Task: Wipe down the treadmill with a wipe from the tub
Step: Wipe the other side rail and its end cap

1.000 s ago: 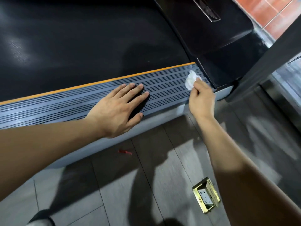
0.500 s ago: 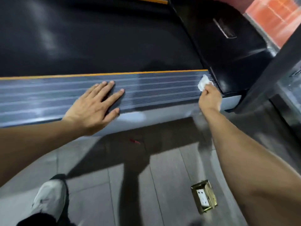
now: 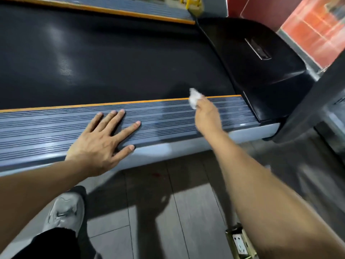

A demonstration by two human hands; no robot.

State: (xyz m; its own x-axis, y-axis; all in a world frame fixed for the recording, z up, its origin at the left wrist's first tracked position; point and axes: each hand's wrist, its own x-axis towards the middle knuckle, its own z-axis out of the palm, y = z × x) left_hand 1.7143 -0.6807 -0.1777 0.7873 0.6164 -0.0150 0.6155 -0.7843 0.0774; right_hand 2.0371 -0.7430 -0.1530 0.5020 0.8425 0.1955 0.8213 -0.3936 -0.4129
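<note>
Left hand (image 3: 99, 144): lies flat on the ribbed grey side rail (image 3: 168, 116) of the treadmill, fingers spread and straight.
Right hand (image 3: 207, 116): fingers curled around a crumpled white wipe (image 3: 194, 98), held at the rail's orange inner edge beside the black running belt (image 3: 112, 62).
Motor cover (image 3: 261, 71): glossy black, at the rail's right end.
Floor (image 3: 186, 212): grey tiles, with a brass floor socket (image 3: 240, 242) and a grey shoe (image 3: 65, 212).

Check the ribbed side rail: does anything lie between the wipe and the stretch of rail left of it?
Yes. The left hand rests flat on the side rail, left of the wipe held by the right hand.
</note>
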